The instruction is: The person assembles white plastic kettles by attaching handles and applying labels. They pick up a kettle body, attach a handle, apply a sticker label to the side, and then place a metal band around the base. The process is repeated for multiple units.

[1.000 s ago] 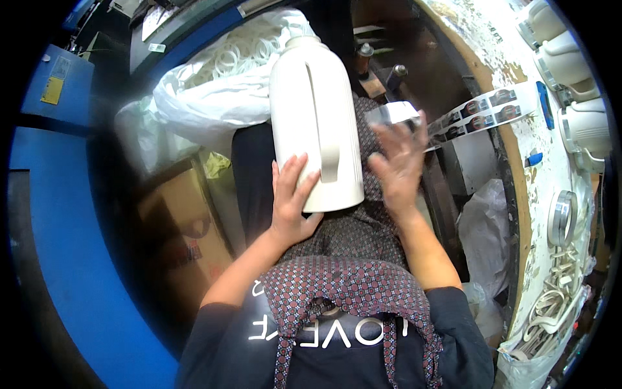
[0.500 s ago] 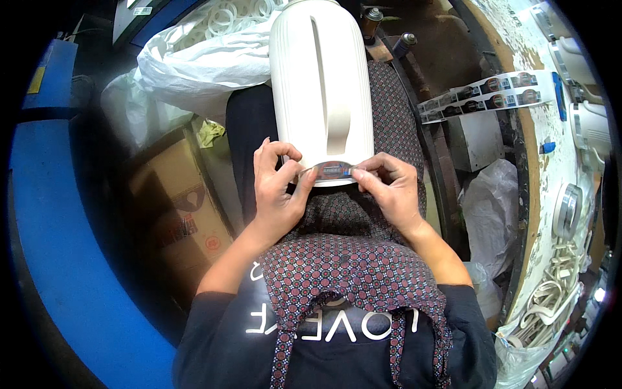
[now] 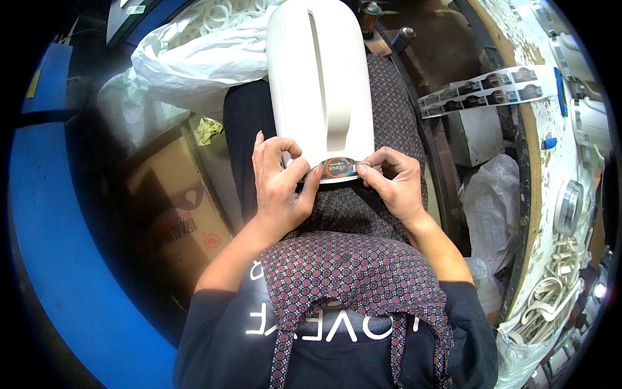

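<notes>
Jug on lap; rings in sack, left; sticker strip right; carton lower left.

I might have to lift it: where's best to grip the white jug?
Probably the long handle, from above: the jug lies on the lap, handle up, while the left hand and right hand are at the label near its base.

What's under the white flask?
Right of the white flask and below its base, patterned apron shows; on its left, dark cloth. What lies directly beneath is covered.
</notes>
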Tool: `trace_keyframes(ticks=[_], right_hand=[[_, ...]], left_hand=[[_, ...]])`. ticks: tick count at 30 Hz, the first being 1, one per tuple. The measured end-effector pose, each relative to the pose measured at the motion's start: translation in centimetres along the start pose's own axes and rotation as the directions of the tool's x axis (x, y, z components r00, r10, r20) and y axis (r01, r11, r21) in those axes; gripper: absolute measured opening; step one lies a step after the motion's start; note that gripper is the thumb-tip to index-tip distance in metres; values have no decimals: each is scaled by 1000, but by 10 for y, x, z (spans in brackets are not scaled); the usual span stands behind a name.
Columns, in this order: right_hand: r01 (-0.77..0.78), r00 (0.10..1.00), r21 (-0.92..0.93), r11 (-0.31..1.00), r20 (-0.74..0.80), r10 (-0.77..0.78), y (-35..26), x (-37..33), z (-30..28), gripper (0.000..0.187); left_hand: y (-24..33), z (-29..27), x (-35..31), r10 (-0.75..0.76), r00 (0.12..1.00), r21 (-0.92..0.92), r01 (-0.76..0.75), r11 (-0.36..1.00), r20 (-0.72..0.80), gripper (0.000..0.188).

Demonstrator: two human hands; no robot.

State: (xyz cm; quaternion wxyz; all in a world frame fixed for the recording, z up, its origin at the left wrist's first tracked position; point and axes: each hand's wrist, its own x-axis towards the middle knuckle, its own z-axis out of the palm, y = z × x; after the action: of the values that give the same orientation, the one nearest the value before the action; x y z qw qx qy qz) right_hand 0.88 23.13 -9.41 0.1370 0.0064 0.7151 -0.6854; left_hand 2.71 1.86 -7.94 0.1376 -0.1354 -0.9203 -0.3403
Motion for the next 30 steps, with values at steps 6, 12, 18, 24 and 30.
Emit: trace_keyframes(ticks=[6, 12, 18, 24, 30], right_hand=[[543, 772, -638, 546, 124, -623, -4, 6, -1, 15], [447, 731, -692, 567, -83, -678, -5, 40, -37, 73], [621, 735, -478, 621, 79, -674, -5, 82, 55, 92], [915, 396, -33, 401, 250, -883, -34, 40, -18, 43], [888, 431, -229, 398, 120, -894, -188, 66, 3, 51]], left_hand=[[1, -3, 9, 62, 996, 133, -70, 989, 57, 21], [-51, 16, -6, -74, 996, -226, 84, 971, 52, 49], [-99, 8, 58, -207, 961, -542, 78, 836, -182, 64], [-67, -75, 130, 240, 970, -948, -37, 317, 42, 68], [-21, -84, 185, 388, 876, -774, -28, 633, 286, 76]])
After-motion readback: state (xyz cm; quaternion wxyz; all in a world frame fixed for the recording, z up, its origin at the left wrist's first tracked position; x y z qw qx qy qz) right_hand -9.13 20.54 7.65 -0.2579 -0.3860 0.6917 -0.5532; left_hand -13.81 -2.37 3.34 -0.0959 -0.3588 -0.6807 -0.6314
